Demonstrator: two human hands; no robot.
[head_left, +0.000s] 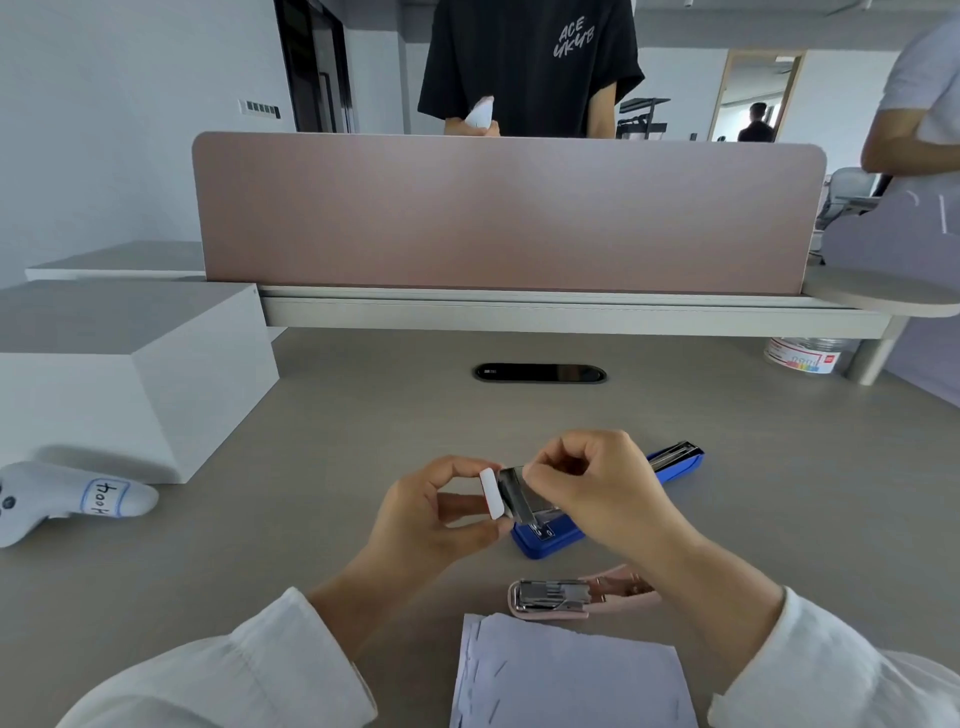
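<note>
1. The left hand (431, 512) grips a small white box (492, 493) between thumb and fingers, held above the surface (311, 441).
2. The right hand (597, 493) pinches a strip of staples (519, 493) at the box's open end.
3. Both hands are close together, just over the near end of the blue stapler (550, 540), which lies open.
4. A pink stapler (576, 597) lies open nearer the person, touching the paper (571, 680).

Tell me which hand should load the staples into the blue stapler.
Right. The right hand pinches the staples and sits over the open blue stapler. The left hand is busy holding the white box.
</note>
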